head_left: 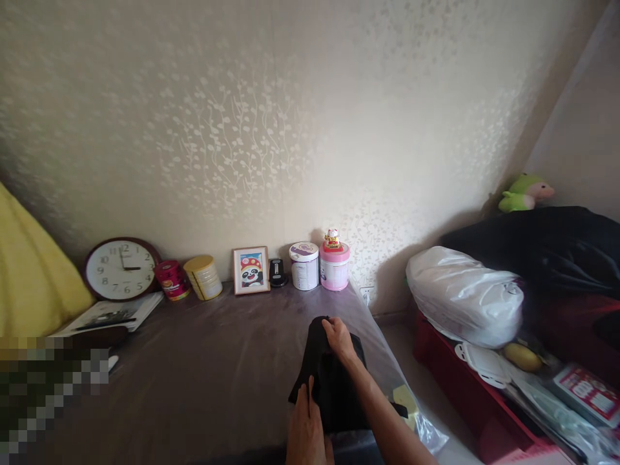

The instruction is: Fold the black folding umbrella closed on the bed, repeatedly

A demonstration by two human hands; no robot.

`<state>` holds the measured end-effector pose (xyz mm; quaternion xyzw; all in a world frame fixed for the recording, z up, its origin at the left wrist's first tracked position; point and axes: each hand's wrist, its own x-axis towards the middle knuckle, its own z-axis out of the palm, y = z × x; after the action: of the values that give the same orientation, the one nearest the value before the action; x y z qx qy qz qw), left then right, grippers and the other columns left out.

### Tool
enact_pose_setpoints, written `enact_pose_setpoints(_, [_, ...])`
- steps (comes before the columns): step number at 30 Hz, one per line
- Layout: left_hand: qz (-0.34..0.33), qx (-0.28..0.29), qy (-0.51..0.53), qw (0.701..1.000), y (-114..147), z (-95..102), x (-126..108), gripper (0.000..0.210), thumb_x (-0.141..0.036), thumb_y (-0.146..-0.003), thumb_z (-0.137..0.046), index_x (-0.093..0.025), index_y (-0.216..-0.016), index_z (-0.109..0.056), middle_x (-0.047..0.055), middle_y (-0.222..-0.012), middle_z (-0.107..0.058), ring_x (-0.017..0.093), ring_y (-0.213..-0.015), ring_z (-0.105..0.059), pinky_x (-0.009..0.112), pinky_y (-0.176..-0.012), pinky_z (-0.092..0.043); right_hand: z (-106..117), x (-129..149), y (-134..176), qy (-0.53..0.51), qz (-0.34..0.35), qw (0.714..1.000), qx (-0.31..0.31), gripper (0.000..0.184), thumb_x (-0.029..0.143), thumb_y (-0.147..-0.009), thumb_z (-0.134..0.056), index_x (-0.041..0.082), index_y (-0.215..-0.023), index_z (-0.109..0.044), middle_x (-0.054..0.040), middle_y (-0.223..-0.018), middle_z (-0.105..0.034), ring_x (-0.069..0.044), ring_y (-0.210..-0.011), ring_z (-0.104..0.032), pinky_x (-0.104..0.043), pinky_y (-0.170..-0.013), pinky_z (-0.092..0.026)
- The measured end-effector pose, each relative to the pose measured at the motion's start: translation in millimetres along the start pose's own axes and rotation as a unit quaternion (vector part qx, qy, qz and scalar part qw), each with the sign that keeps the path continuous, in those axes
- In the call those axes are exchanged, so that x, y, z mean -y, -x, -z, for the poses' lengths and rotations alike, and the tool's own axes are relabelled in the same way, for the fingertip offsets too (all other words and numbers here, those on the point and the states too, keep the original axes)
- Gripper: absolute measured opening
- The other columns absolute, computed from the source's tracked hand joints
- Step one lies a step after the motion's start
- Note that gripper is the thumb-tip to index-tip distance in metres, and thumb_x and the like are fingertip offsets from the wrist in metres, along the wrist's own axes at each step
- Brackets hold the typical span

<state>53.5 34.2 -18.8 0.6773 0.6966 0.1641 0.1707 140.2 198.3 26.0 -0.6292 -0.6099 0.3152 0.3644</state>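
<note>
A black fabric piece, perhaps a bag or garment, lies near the right edge of the covered table. My right hand reaches across it, with fingers closed on its far upper part. Lower down on its left side, my left hand has its fingertips at the cloth's edge and seems to pinch it. Part of the fabric is hidden behind my right forearm. A dark strap-like end pokes out to the right of that forearm, beside a pale yellow object.
Along the wall stand a clock, a red can, a yellow can, a framed panda picture and two tubs, one white, one pink. Right of the table, a red box bears a white bag.
</note>
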Motion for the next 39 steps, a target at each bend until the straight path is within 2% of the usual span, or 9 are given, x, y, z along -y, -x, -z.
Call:
enact_pose_setpoints(4, [-0.001,0.034,0.002,0.999,-3.7,-2.5,7.0,0.073,-0.003,-0.061,-0.044,0.001,-0.132,-0.03,0.022,-0.144,-0.026,0.027,-0.135,-0.023,0.035,-0.11,-0.023,-5.9,4.0,1.6,-0.009,-0.004,0.999,0.045,0.033,0.034,-0.087,-0.038,0.014,-0.108,-0.052,-0.0045,-0.073,-0.069,-0.014,-0.05,-0.063,-0.023,-0.05,-0.045])
enact_pose_setpoints(7, [0.005,0.033,0.001,0.999,-5.4,-6.0,11.0,0.073,-0.002,-0.061,-0.043,-0.003,-0.133,-0.029,0.02,-0.143,-0.03,0.026,-0.133,-0.026,0.036,-0.109,-0.025,-7.6,7.7,4.5,-0.018,0.008,0.996,0.083,0.032,0.032,-0.087,-0.038,0.013,-0.11,-0.048,0.0,-0.062,-0.066,-0.011,-0.041,-0.058,-0.02,-0.044,-0.042])
enact_pose_setpoints(14, [-0.005,0.015,-0.035,0.999,-4.1,-15.4,20.1,0.066,-0.004,-0.067,-0.041,0.001,-0.132,-0.03,0.022,-0.139,-0.036,0.027,-0.13,-0.033,0.036,-0.108,-0.029,-3.0,15.1,14.6,0.008,0.068,0.991,0.114,0.019,0.027,-0.086,-0.037,0.018,-0.093,-0.053,0.0043,-0.063,-0.066,-0.007,-0.047,-0.058,-0.017,-0.051,-0.04])
enact_pose_setpoints(21, [-0.008,0.029,-0.058,0.998,-3.7,-24.4,31.4,0.06,-0.015,-0.074,-0.041,-0.001,-0.132,-0.033,0.019,-0.138,-0.039,0.027,-0.129,-0.035,0.036,-0.107,-0.033,2.7,19.9,29.2,0.085,0.15,0.978,0.114,0.022,0.024,-0.086,-0.038,0.023,-0.091,-0.06,0.004,-0.074,-0.071,-0.009,-0.059,-0.063,-0.019,-0.059,-0.041])
enact_pose_setpoints(25, [-0.008,-0.027,-0.063,0.998,5.0,-23.9,31.5,0.058,-0.017,-0.074,-0.042,0.0,-0.129,-0.036,0.02,-0.135,-0.043,0.025,-0.126,-0.04,0.034,-0.103,-0.037,3.1,19.1,34.7,0.125,0.19,0.969,0.099,0.023,0.023,-0.085,-0.041,0.026,-0.089,-0.064,0.0033,-0.081,-0.072,-0.014,-0.081,-0.065,-0.021,-0.069,-0.042])
enact_pose_setpoints(31, [-0.015,-0.133,-0.045,0.99,15.2,2.9,23.5,0.039,-0.028,-0.078,-0.041,-0.013,-0.112,-0.054,0.015,-0.118,-0.057,0.024,-0.111,-0.053,0.036,-0.094,-0.044,2.5,15.6,36.3,0.165,0.224,0.954,0.115,0.025,0.024,-0.086,-0.041,0.029,-0.095,-0.065,0.0027,-0.086,-0.072,-0.015,-0.085,-0.065,-0.022,-0.074,-0.043])
enact_pose_setpoints(33, [-0.038,-0.136,-0.046,0.989,13.5,12.4,12.8,0.04,-0.026,-0.076,-0.044,-0.015,-0.114,-0.054,0.013,-0.124,-0.053,0.025,-0.116,-0.049,0.037,-0.098,-0.04,2.0,15.7,36.4,0.192,0.231,0.947,0.115,0.025,0.025,-0.086,-0.042,0.029,-0.096,-0.065,0.0017,-0.087,-0.071,-0.015,-0.085,-0.064,-0.022,-0.074,-0.043])
enact_pose_setpoints(35, [-0.06,-0.129,-0.053,0.988,10.1,17.2,0.5,0.054,-0.021,-0.072,-0.047,-0.016,-0.126,-0.044,0.01,-0.141,-0.037,0.027,-0.128,-0.036,0.041,-0.106,-0.031,1.8,16.3,36.8,0.223,0.237,0.939,0.113,0.025,0.027,-0.087,-0.043,0.029,-0.097,-0.066,0.0002,-0.087,-0.07,-0.016,-0.083,-0.064,-0.022,-0.074,-0.043])
enact_pose_setpoints(39, [-0.042,-0.068,-0.078,0.994,2.4,12.1,-13.0,0.077,-0.01,-0.064,-0.047,-0.016,-0.137,-0.025,0.009,-0.149,-0.018,0.029,-0.136,-0.018,0.044,-0.109,-0.024,4.8,17.8,40.4,0.228,0.266,0.929,0.123,0.026,0.028,-0.087,-0.043,0.028,-0.099,-0.066,-0.0009,-0.087,-0.07,-0.016,-0.083,-0.062,-0.023,-0.073,-0.043])
